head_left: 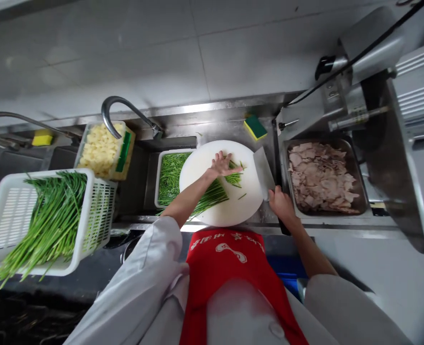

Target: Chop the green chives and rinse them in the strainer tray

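Observation:
My left hand [222,165] is over the round white cutting board [200,165], its fingers spread at the cut pieces of garlic chives [234,178]. Beside them a bundle of long garlic chives [213,195] lies on the board, with its far part hidden under my left forearm. In my right hand [280,203] is the handle of a cleaver [264,168]. Its broad blade is at the board's right edge, away from the chives. A few loose pieces are scattered on the board.
Left of the board, a white tub [157,189] holds cut chives. Further left are a white basket [84,218] of whole chives, a container of pale chunks [102,148] and faucets [111,112]. A sponge [255,127], a tray of sliced meat [321,177] and a slicer [391,158] stand right.

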`<state>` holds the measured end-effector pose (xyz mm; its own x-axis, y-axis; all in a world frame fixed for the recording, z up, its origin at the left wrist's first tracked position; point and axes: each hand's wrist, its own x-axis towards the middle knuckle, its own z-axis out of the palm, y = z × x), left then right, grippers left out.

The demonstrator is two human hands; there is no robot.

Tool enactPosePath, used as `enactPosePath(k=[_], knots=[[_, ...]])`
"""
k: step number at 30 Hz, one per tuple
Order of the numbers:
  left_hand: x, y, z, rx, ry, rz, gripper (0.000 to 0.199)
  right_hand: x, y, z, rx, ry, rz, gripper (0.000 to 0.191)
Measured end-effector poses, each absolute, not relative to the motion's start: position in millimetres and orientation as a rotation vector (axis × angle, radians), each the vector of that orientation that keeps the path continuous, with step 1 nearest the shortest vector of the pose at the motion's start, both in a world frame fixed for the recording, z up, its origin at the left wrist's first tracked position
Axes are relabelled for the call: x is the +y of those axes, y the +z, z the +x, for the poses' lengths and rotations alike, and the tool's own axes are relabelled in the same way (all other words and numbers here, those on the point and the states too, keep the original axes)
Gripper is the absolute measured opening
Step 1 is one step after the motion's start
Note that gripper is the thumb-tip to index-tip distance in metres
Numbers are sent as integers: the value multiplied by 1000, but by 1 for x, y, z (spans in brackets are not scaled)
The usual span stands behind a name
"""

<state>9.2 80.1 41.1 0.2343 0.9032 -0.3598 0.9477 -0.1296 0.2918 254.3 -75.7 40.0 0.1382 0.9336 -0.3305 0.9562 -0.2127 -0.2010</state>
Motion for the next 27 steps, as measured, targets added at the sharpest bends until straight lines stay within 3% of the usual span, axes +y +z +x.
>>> enactPosePath(k=[3, 8, 13, 20, 27], knots=[[47, 30, 27, 1654, -164, 2185, 110, -80, 30, 261, 1948, -710, 2380, 34], [-2, 16, 52, 1794, 13, 2302, 93, -88, 4, 282, 1996, -1001, 2482, 31], [-28, 0, 66, 1774, 35, 2400, 120, -100, -22, 290, 2107, -1076, 2617, 30], [-44, -26, 80, 1874, 342, 2361, 70, -109, -36, 285, 1947, -1370, 2778, 37], [-18, -21, 94, 2177, 394, 2098, 101, -108, -42, 284, 1627, -1982, 2734, 42]])
